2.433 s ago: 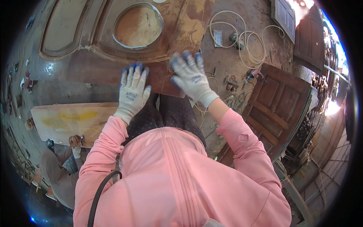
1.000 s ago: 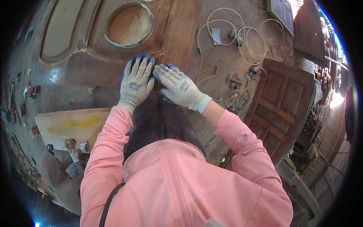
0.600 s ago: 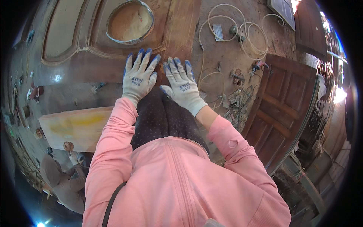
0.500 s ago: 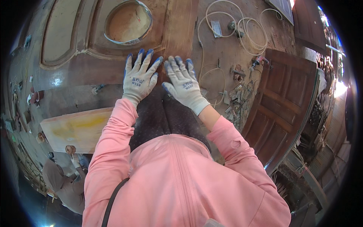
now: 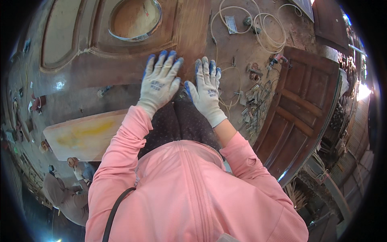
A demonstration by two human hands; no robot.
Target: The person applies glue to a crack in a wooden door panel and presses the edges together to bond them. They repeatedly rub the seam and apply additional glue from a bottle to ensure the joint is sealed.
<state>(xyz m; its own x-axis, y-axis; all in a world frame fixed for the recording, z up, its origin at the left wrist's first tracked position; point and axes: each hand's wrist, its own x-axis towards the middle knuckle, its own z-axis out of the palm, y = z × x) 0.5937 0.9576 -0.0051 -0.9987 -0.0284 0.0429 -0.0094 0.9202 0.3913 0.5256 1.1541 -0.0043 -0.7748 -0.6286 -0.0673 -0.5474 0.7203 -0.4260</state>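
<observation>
Both my hands wear pale knitted gloves with blue fingertips, and neither grips anything. With its fingers stretched out, my left hand (image 5: pixel 160 84) is over the near edge of a brown wooden door (image 5: pixel 100 68). My right hand (image 5: pixel 207 92), also flat with its fingers extended, is by the door's right end; I cannot tell whether it touches the wood. On the door, beyond my left hand, stands a round basin (image 5: pixel 135 39) with brown powdery residue inside and a light rim.
A pale hose (image 5: pixel 264 42) lies coiled on the floor at far right. Near it are a red power tool (image 5: pixel 278 60) and scattered small wood scraps (image 5: pixel 256 101). Another panelled door (image 5: pixel 300 109) is at right. At left, a person (image 5: pixel 66 191) works beside a pale board (image 5: pixel 84 135).
Both hands have shifted to the right and moved further apart. The right hand has turned more upright, its fingers now pointing straight ahead. The view has shifted slightly.
</observation>
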